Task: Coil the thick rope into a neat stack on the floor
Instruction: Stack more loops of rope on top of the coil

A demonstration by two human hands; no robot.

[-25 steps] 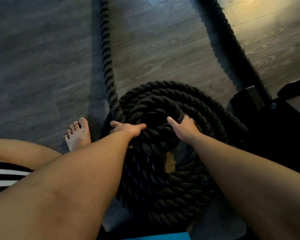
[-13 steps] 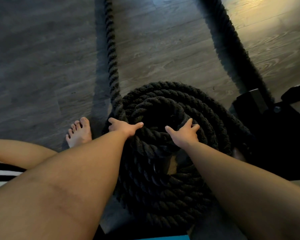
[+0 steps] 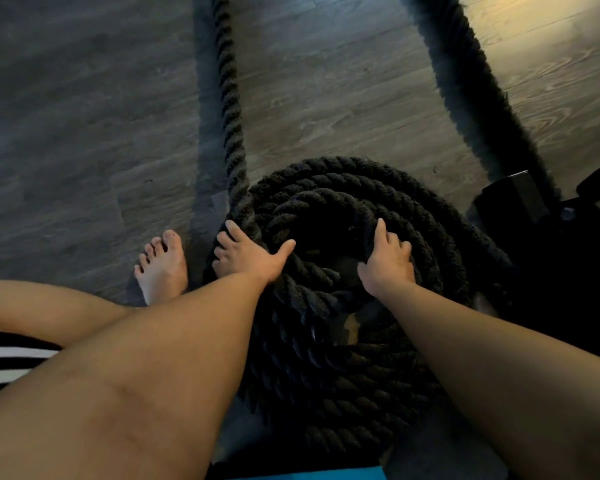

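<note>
A thick black twisted rope (image 3: 326,375) lies coiled in several stacked rings on the wood floor. One loose strand (image 3: 231,109) runs from the coil's left side straight away to the top edge. My left hand (image 3: 246,258) lies on the coil's left rim where that strand joins, fingers curled over the rope, thumb spread toward the centre. My right hand (image 3: 388,261) grips the inner top ring on the right side of the coil's hollow centre. A second stretch of rope (image 3: 465,81) runs diagonally at the upper right, partly in shadow.
My bare left foot (image 3: 163,265) stands on the floor just left of the coil. A dark metal frame or equipment base (image 3: 520,199) sits close to the coil's right. A blue mat edge (image 3: 326,474) shows at the bottom. Grey wood floor (image 3: 84,133) extends left and ahead.
My hands have spread apart: the left slid outward to the coil's left rim, the right moved to the right side of the inner ring. The top loop sits wider around the centre.
</note>
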